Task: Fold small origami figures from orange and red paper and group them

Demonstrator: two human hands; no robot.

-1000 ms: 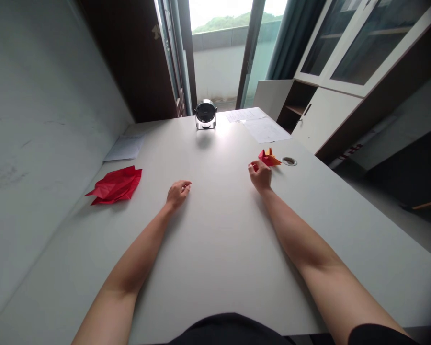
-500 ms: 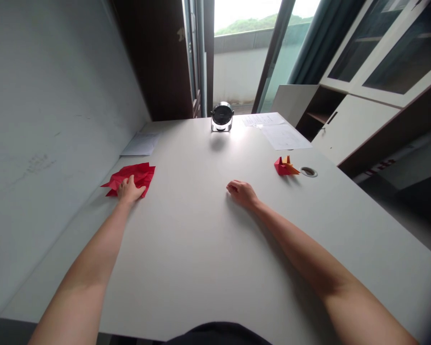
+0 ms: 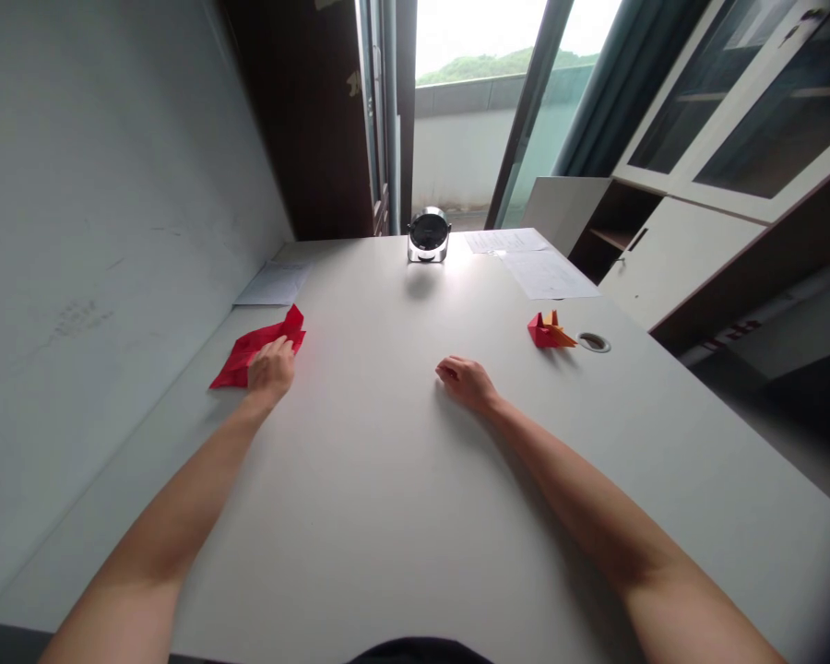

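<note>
Toward the left of the white table, my left hand (image 3: 272,367) is closed on red paper (image 3: 241,358), its fingers bent over the right part. The paper has creases, and one corner stands up beyond my fingertips. Part of it is hidden behind the hand. My right hand (image 3: 465,380) rests on the table near the middle, fingers curled in, with nothing visible in it. Off to its right sits a small folded-paper piece (image 3: 548,331), red on the left and orange on the right, with pointed tips.
A round black device on a silver stand (image 3: 428,234) is at the table's far edge. Printed sheets (image 3: 550,272) lie at the far right, and another sheet (image 3: 273,283) lies by the left wall. A round cable hole (image 3: 593,342) is beside the folded piece.
My left hand has gone from spread over the red paper to closed on it, shifting right. The paper has turned and shifted right, its far corner now raised. My right hand stays put.
</note>
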